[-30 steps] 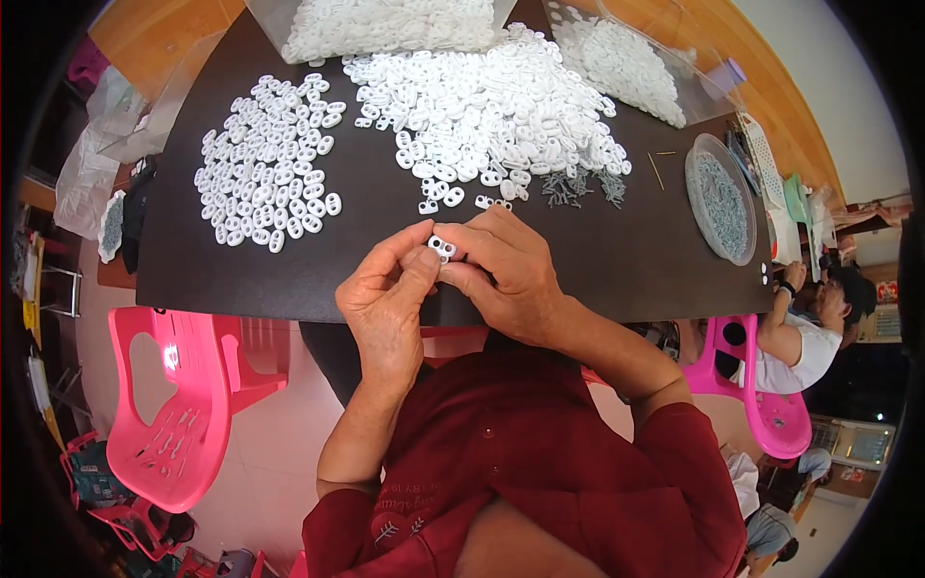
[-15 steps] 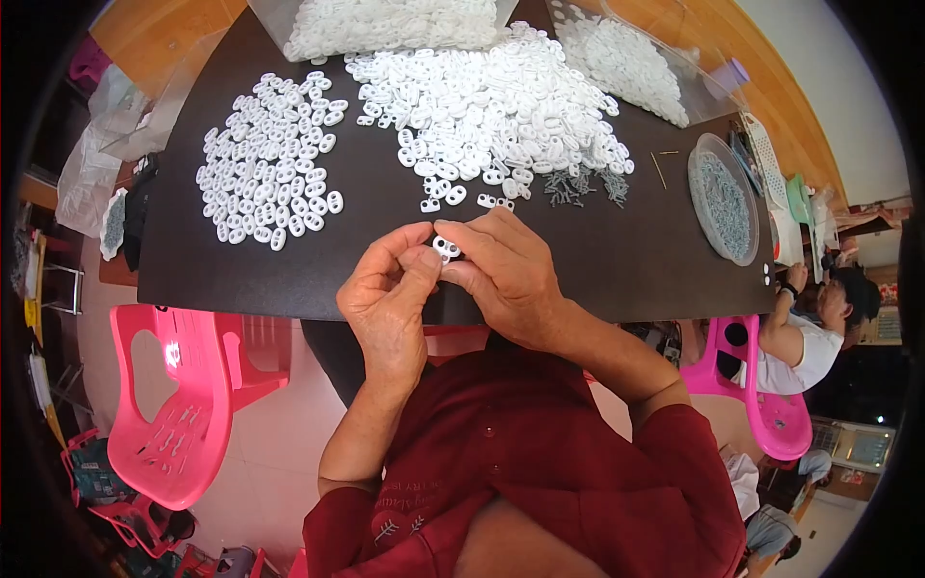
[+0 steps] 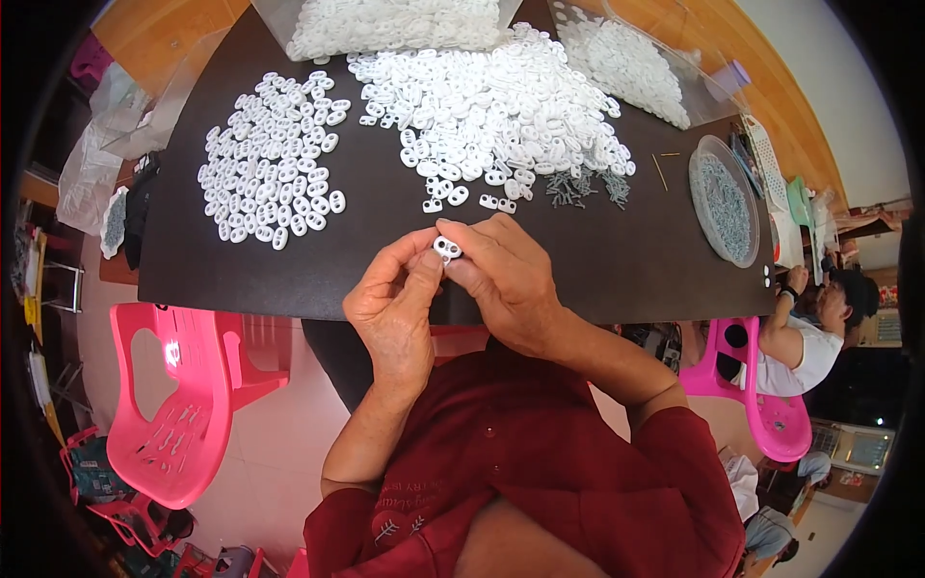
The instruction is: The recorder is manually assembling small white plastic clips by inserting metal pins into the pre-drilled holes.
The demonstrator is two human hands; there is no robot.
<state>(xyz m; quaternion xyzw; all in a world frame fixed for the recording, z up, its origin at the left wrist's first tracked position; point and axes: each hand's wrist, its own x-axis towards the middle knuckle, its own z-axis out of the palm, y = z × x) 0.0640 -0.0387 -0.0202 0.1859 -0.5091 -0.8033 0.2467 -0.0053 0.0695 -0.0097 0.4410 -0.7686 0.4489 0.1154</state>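
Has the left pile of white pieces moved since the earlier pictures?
No: judged against the dark table's left edge, the left pile keeps its place.

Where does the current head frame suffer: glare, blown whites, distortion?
Head view: glare spot on the left-hand pink chair; head view: central white pile looks washed out, pieces merging; head view: straight edges bend toward the black rim; head view: held white piece small, holes readable.

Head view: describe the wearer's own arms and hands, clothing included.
The left hand and right hand are both ungloved, with no watch or ring showing. The left forearm and right forearm are bare too. The left sleeve and right sleeve are plain dark red, loose, ending near the elbows.
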